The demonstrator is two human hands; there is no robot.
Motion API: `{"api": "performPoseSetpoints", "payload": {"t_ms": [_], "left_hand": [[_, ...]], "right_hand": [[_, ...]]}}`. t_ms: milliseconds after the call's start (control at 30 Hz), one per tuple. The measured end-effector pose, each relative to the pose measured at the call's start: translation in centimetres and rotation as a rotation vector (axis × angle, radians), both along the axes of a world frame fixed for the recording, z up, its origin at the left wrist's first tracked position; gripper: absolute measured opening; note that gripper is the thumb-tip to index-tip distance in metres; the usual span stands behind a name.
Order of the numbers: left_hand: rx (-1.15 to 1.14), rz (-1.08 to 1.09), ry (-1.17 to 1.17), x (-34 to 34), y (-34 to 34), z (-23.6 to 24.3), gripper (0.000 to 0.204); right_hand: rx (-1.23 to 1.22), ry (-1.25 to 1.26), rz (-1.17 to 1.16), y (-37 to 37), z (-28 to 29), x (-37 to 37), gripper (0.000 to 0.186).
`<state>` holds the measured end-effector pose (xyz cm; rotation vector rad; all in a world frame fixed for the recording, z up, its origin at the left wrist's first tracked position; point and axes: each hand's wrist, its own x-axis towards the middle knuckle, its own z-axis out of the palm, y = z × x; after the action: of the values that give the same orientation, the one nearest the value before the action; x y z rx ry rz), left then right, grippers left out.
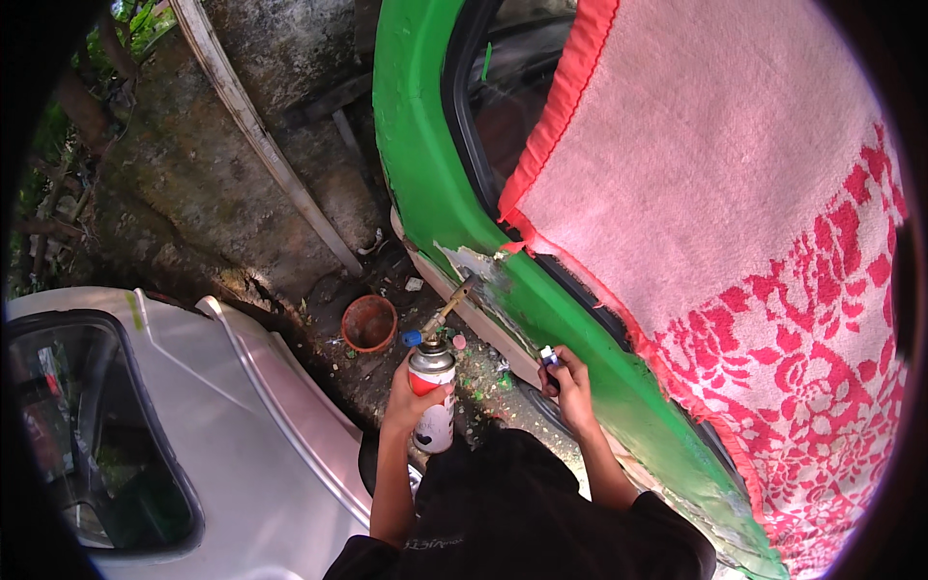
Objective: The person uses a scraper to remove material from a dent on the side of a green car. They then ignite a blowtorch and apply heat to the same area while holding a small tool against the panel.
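Note:
My left hand (408, 400) is wrapped round a gas canister (437, 425), white and red with a metal top, held nearly upright. A blowtorch head (442, 316) with a blue knob is fitted on top, its nozzle slanting up and right towards the green car body (418, 145). No flame shows at the nozzle. Between the fingers of my right hand (572, 389) is a small lighter (549, 357), dark blue with a pale top, close to the green panel and apart from the torch. Near the nozzle the car's paint (480, 268) is peeled and cracked.
A pink and red patterned towel (764, 222) covers much of the green car's glass. A silver car (251, 454) stands at the left. On the littered ground are a terracotta pot (368, 347) and a pink disc (458, 342). A long strip (256, 130) leans against a stained wall (174, 184).

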<state>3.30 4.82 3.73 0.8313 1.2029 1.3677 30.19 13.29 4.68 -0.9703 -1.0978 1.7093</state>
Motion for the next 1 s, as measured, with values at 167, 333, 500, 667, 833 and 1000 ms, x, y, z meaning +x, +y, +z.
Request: {"api": "performPoseSetpoints", "payload": {"t_ms": [167,333,500,667,833,1000], "left_hand": [[-0.07,-0.011,-0.078,-1.2,-0.1,-0.7,0.06],[0.024,-0.038,0.015,-2.3,0.0,-1.7,0.055],[-0.015,-0.054,-0.037,-3.6,0.8,-0.6,0.054],[-0.04,-0.028,-0.041,-4.0,0.9,0.5,0.054],[-0.013,-0.084,-0.062,-4.5,1.3,-0.6,0.054],[0.0,-0.072,-0.051,-3.8,1.6,-0.8,0.054]], "right_hand": [[0.044,-0.017,-0.082,-0.4,0.2,-0.6,0.015],[0.058,-0.003,-0.148,-0.8,-0.1,-2.2,0.013],[0.079,-0.002,-0.169,-1.1,0.1,-3.5,0.012],[0.095,-0.005,-0.199,-1.2,-0.2,-3.8,0.011],[0.071,0.005,-0.211,-1.5,0.0,-3.9,0.011],[0.08,-0.016,-0.214,-1.4,0.5,-3.7,0.011]]}}
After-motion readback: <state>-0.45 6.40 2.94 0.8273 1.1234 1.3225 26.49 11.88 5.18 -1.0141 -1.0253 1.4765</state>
